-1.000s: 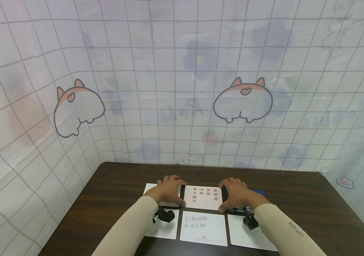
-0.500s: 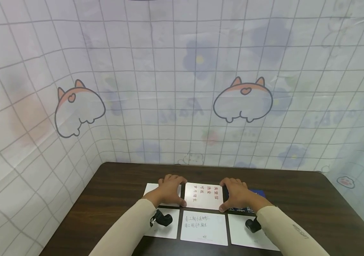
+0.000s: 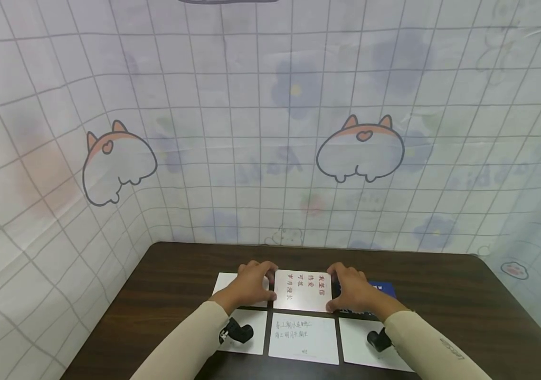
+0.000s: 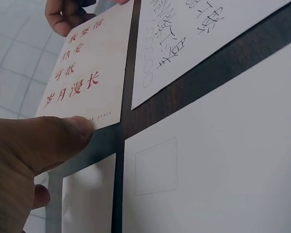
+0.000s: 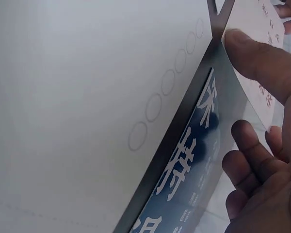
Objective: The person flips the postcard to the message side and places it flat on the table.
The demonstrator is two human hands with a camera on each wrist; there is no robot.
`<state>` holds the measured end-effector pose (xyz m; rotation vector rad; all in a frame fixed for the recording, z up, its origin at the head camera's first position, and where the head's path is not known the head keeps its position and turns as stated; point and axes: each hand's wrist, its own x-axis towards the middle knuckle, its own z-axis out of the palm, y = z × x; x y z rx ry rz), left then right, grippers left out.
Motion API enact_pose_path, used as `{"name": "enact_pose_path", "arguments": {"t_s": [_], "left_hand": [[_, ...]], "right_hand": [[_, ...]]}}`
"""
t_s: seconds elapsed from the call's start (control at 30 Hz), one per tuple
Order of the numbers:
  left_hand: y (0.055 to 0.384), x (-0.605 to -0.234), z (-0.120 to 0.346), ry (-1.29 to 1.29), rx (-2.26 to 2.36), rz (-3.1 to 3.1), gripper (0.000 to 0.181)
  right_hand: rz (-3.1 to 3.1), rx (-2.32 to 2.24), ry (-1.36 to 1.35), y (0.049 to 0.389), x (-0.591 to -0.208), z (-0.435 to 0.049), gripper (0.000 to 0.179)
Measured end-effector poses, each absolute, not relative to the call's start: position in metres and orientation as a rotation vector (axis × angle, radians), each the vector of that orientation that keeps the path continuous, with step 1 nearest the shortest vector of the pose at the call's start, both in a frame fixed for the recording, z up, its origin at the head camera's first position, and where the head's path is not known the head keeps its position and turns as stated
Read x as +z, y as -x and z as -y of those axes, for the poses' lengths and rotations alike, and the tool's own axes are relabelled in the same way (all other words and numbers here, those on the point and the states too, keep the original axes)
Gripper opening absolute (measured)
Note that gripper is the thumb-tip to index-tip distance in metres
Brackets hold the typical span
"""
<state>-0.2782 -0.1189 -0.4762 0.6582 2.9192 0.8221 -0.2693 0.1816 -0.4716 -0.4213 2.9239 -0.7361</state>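
Observation:
A pale card printed with red Chinese characters (image 3: pixel 302 298) is in the middle of the back row. My left hand (image 3: pixel 250 285) grips its left side, thumb at the near corner and forefinger at the far one. On the opposite side my right hand (image 3: pixel 353 289) holds it the same way. In the left wrist view, the left thumb (image 4: pixel 63 138) lies over the card's corner beside small print. The right wrist view shows the right thumb (image 5: pixel 254 56) on the card's edge, other fingers curled below. A blue card with white characters (image 5: pixel 194 141) lies beneath that hand.
Handwritten white card (image 3: pixel 303 345) lies in the front row's middle, between a left white card (image 3: pixel 257 343) and a right one (image 3: pixel 353 343). Another white card (image 3: pixel 225 279) sits at back left. The dark wooden table (image 3: pixel 165 295) meets a grid-patterned cloth (image 3: pixel 232 158) behind.
The far edge of the red-lettered card has shifted slightly up in the head view while its near edge stays about level. Both hands keep their hold; the forearms have shifted slightly.

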Motion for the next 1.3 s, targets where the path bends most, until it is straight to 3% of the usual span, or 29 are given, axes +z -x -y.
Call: {"name": "enact_pose_path", "arguments": {"t_s": [0.47, 0.93, 1.3], "left_hand": [[0.277, -0.474, 0.117, -0.559, 1.049, -2.834, 0.048], [0.273, -0.468, 0.116, -0.503, 1.163, -2.829, 0.050], [0.275, -0.470, 0.118, -0.549, 1.120, -2.879, 0.029]], "right_hand": [[-2.875, -0.968, 0.545, 0.267, -0.473, -0.189, 0.046], [-2.858, -1.106, 0.522, 0.267, -0.472, -0.191, 0.045], [-2.867, -1.076, 0.482, 0.265, -0.467, -0.193, 0.011]]}}
